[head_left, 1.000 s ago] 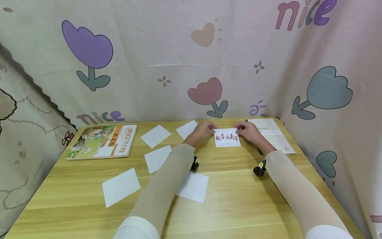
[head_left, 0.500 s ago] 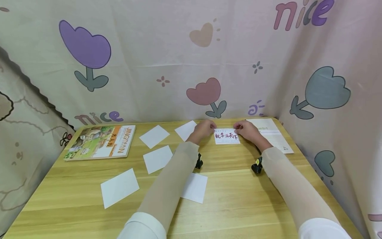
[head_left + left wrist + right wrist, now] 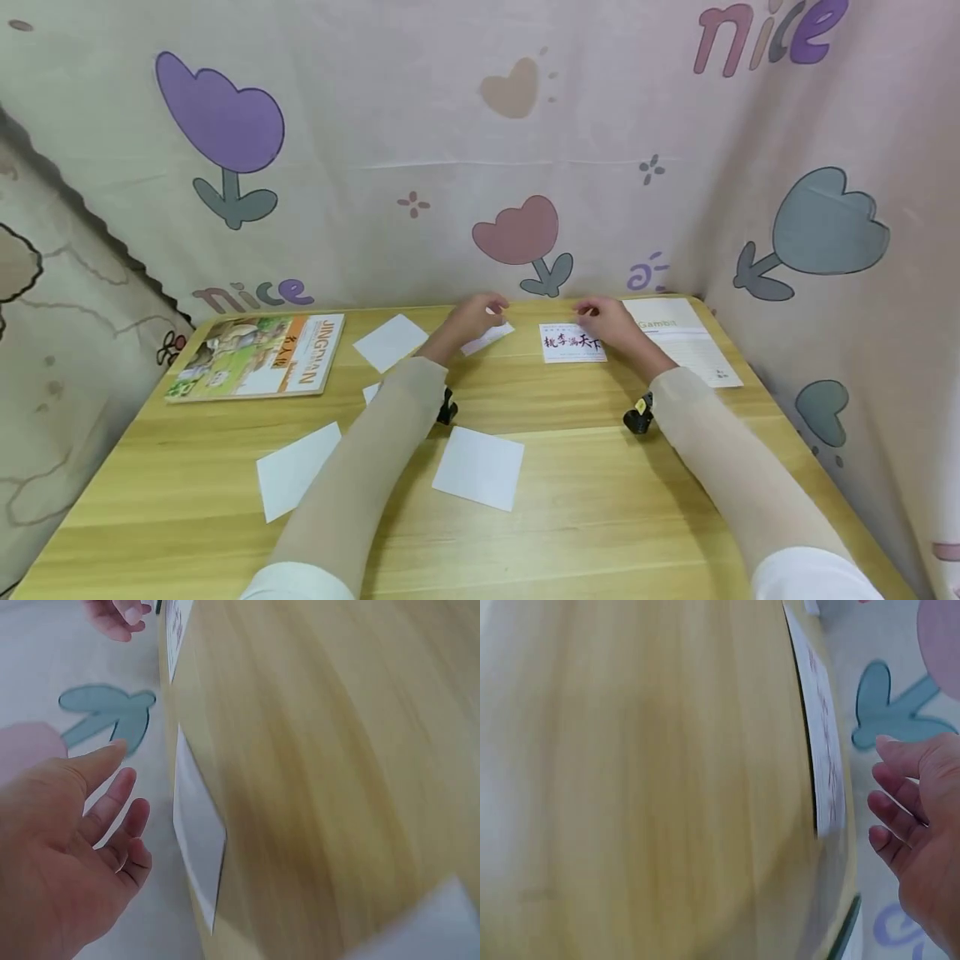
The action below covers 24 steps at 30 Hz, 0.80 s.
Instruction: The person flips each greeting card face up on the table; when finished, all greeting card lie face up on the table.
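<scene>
A white card with red Chinese characters (image 3: 562,354) lies flat near the table's back edge. My right hand (image 3: 613,325) hovers at its right end; in the right wrist view the loosely bent fingers (image 3: 896,799) stand apart from the card (image 3: 823,742). My left hand (image 3: 471,323) is over a white card (image 3: 489,338) to the left, partly hidden beneath it. In the left wrist view that hand (image 3: 71,840) has relaxed fingers holding nothing, with a gap to the white card (image 3: 199,832).
Several blank white cards, such as one in front (image 3: 480,468) and one at the back (image 3: 390,342), lie on the wooden table (image 3: 585,517). A picture book (image 3: 258,357) is at the left, a notepad (image 3: 693,346) at the right. A printed curtain (image 3: 375,125) hangs behind.
Both hands have let go of the card with red characters, which stays on the table. My left hand has moved left to the white card; my right hand has lifted slightly and shifted left.
</scene>
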Motion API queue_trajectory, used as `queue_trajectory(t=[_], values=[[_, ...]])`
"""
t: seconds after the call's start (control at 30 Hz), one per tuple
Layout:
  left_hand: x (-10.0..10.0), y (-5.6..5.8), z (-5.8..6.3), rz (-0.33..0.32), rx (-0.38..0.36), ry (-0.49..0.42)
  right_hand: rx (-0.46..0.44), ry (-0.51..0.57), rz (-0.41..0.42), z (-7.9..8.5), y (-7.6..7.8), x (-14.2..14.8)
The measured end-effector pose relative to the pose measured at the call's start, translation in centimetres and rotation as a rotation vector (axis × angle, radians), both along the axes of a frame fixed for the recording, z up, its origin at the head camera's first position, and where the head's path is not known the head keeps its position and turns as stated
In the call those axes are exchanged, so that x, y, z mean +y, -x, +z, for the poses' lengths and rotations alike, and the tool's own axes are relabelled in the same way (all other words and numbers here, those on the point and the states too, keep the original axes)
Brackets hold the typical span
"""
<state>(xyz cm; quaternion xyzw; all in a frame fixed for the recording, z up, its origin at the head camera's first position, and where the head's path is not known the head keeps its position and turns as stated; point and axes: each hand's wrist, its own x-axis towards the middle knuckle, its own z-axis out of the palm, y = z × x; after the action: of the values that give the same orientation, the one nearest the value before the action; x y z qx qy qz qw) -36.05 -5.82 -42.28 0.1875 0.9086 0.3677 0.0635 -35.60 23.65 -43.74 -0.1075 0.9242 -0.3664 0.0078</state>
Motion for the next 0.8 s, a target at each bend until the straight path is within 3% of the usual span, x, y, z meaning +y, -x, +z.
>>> queue_trajectory(t=[0.17, 0.4, 0.57, 0.67, 0.8], values=[[-3.0, -0.3, 0.1, 0.018, 0.002, 0.007, -0.004, 0.030, 0.058, 0.3, 0.4, -3.2], [-5.7, -0.4, 0.0, 0.079, -0.092, 0.024, 0.028, 0.048, 0.160, 0.5, 0.8, -7.8], [-7.0, -0.6, -0.1, 0.103, -0.073, 0.102, 0.069, 0.047, 0.234, 0.2, 1.3, -10.4], [-7.7, -0.7, -0.3, 0.093, -0.040, 0.138, 0.074, 0.020, 0.237, -0.1, 1.5, -11.7], [-8.4, -0.8, -0.8, 0.088, -0.044, 0.153, 0.019, -0.034, 0.229, -0.4, 1.8, -12.8]])
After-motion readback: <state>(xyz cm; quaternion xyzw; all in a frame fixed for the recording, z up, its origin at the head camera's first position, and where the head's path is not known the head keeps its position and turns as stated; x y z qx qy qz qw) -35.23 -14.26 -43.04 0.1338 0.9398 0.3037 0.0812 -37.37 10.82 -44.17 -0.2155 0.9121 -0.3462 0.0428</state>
